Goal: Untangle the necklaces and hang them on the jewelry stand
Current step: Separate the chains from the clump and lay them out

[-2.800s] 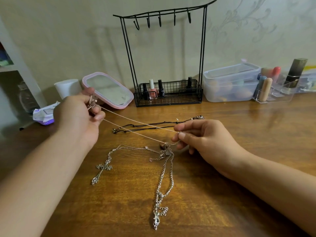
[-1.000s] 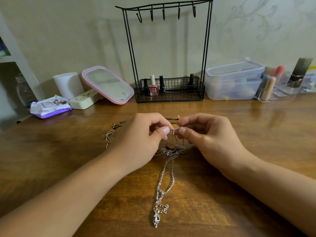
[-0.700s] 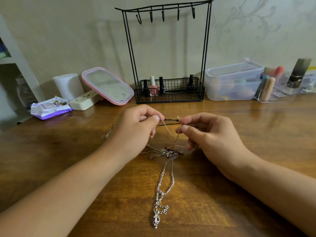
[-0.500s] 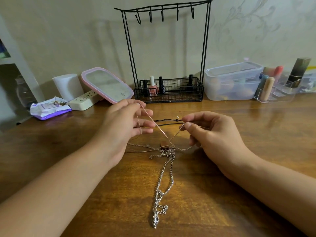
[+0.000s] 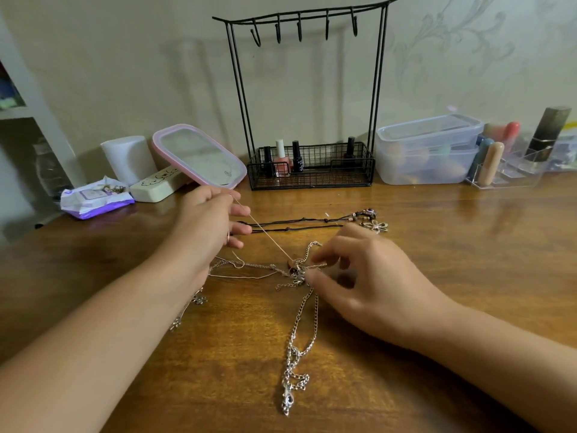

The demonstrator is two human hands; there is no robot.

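Since before, our left hand (image 5: 209, 223) drew its pinched thin cord (image 5: 268, 239) toward 10 o'clock; right hand (image 5: 359, 276), fingers curled, held nothing visible beside the knot (image 5: 296, 271). Advised: steady knot, pull gently.

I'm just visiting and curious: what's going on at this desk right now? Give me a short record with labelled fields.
Activity: a person untangling necklaces on a wooden table
Left hand: pinches a thin pale chain, pulled taut up from the knot
Right hand: fingers at the knot, blurred
Silver chain: trails from the knot toward the viewer
Black cord necklace: lies flat, apart from the knot
Jewelry stand: hooks bare, nail polish bottles in its basket
Nearby: pink-framed mirror, clear lidded box
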